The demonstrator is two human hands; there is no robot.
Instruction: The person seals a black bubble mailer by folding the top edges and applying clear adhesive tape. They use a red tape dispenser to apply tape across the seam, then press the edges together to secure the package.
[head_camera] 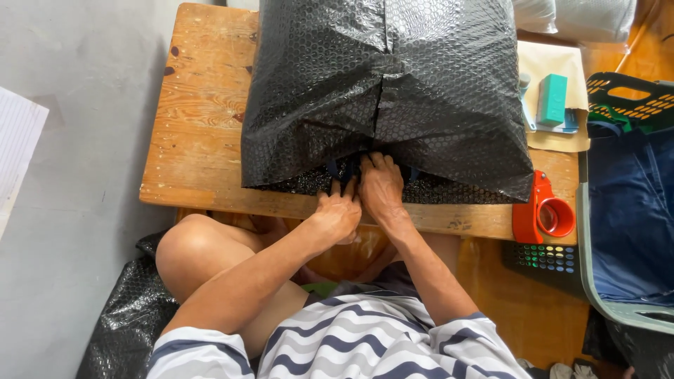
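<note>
Leftmost, a sheet of white paper (17,151) lies on the grey floor, well apart from the low wooden table (200,133). Next, the left hand (338,212) reaches in from a bent forearm that crosses above the raised bare knee; its fingers curl down at the table's near edge, pressing the lower flap of the black bubble-wrap parcel (393,91), though I cannot tell whether it grips anything. Just beside it and touching it, the right hand (381,188) lies flat with fingers spread narrowly forward, tips tucked under the parcel's centre seam where a bit of blue cloth (349,168) shows. The big parcel covers most of the table's middle and far side. Further right, a red tape dispenser (542,213) sits at the near right corner, a teal block (552,100) near the far right corner, and a basket with dark blue fabric (628,210) stands beyond the table's right edge.
</note>
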